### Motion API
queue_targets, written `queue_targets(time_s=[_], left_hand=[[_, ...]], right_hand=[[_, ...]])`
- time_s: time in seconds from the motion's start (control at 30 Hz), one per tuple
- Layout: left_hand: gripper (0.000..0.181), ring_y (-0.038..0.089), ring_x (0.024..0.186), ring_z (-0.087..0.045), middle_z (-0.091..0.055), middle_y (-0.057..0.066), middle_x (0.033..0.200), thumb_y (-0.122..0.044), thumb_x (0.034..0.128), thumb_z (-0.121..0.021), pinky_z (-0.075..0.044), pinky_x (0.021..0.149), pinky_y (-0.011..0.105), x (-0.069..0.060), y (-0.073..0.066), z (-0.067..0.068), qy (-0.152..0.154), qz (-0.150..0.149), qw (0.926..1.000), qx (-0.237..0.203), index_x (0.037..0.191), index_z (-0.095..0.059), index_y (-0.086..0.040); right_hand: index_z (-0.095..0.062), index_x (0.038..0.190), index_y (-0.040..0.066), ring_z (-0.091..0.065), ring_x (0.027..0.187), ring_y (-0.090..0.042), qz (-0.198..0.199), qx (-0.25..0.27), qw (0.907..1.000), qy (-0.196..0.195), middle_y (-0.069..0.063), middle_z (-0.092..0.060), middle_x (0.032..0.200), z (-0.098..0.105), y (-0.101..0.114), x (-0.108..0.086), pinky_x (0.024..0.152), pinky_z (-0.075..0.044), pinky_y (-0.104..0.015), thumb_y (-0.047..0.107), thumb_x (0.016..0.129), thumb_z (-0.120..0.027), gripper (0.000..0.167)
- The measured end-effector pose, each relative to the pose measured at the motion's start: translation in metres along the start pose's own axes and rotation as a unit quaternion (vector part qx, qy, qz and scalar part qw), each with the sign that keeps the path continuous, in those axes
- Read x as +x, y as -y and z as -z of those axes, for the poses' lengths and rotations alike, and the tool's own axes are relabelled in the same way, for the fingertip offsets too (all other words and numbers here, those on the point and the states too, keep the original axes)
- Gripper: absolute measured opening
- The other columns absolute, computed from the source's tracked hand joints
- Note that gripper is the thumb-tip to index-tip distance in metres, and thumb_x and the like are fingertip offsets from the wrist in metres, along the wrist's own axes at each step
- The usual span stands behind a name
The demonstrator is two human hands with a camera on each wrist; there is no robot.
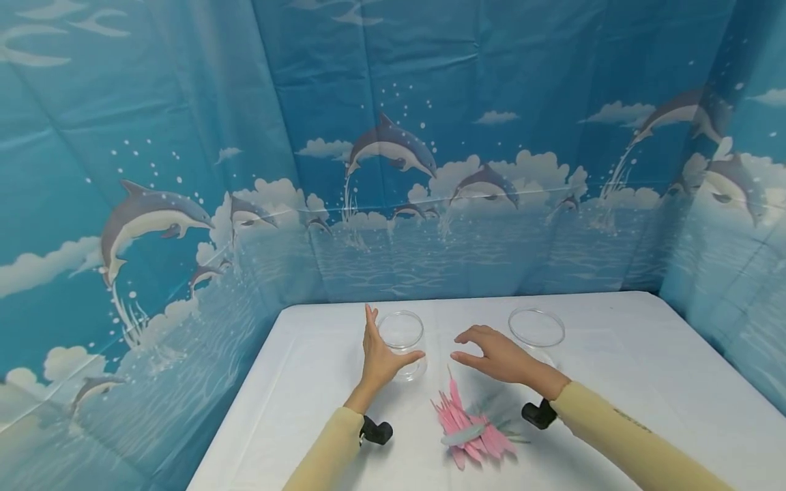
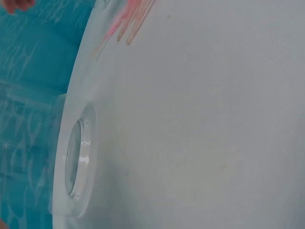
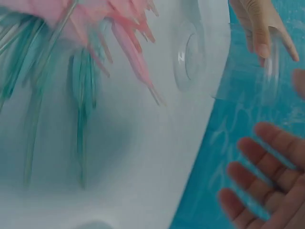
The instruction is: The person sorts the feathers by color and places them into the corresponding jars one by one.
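My left hand (image 1: pixel 381 360) is beside a clear, round jar (image 1: pixel 402 346), thumb spread wide from straight fingers. In the right wrist view, the fingers of that hand (image 3: pixel 259 24) are near the jar's rim (image 3: pixel 272 78); whether they touch it I cannot tell. My right hand (image 1: pixel 500 356) hovers with loosely bent fingers and nothing in them, left of a second clear jar (image 1: pixel 537 327). Below and between the hands lies a bundle of pink, feather-like pieces with grey-green stems (image 1: pixel 467 423). The left wrist view shows a clear jar's base (image 2: pixel 81 157).
Everything stands on a white-covered table (image 1: pixel 614 382). Behind it and along both sides hangs a blue curtain (image 1: pixel 393 259) printed with dolphins and clouds. A black wrist camera (image 1: pixel 376 431) sits on my left wrist, another (image 1: pixel 540 413) on my right.
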State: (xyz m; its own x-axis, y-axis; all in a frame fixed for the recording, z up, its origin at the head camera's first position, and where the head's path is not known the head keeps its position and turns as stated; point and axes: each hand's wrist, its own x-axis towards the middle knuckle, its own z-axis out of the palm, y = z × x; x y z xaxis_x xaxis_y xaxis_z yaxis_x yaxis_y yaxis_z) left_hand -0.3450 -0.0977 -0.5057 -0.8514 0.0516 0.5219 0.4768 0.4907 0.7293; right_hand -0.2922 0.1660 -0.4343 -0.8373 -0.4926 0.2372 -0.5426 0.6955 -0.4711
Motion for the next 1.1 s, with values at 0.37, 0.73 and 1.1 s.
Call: queue_targets(time_s=[0.37, 0.73, 1.1], left_hand=[[0.132, 0.03, 0.132, -0.035, -0.037, 0.011, 0.144, -0.042, 0.0642, -0.087, -0.028, 0.103, 0.057, -0.007, 0.013, -0.01, -0.017, 0.031, 0.9979, -0.054, 0.152, 0.009, -0.02], [0.123, 0.032, 0.129, -0.037, -0.039, 0.012, 0.142, -0.038, 0.0656, -0.087, -0.025, 0.103, 0.058, -0.009, 0.014, -0.02, -0.042, 0.022, 0.996, -0.076, 0.153, -0.002, -0.015], [0.117, 0.031, 0.129, -0.037, -0.039, 0.012, 0.143, -0.031, 0.0652, -0.088, -0.024, 0.104, 0.058, -0.011, 0.017, -0.024, -0.061, 0.01, 0.9925, -0.106, 0.152, -0.012, -0.013]], right_hand=[[-0.053, 0.056, 0.012, -0.034, 0.043, -0.012, -0.23, -0.009, 0.9628, 0.142, 0.002, -0.041, 0.05, -0.047, -0.016, 0.036, 0.043, -0.03, -0.026, 0.045, 0.081, -0.07, 0.045], [-0.052, 0.058, 0.012, -0.043, 0.042, -0.012, -0.3, -0.047, 0.9419, 0.143, 0.002, -0.044, 0.051, -0.063, -0.013, 0.055, 0.042, -0.033, -0.023, 0.044, 0.07, -0.08, 0.044], [-0.058, 0.056, 0.007, -0.037, 0.04, -0.009, -0.316, 0.119, 0.9336, 0.12, 0.001, -0.04, 0.049, -0.073, -0.019, 0.053, 0.04, -0.034, -0.019, 0.017, 0.072, -0.08, 0.029]])
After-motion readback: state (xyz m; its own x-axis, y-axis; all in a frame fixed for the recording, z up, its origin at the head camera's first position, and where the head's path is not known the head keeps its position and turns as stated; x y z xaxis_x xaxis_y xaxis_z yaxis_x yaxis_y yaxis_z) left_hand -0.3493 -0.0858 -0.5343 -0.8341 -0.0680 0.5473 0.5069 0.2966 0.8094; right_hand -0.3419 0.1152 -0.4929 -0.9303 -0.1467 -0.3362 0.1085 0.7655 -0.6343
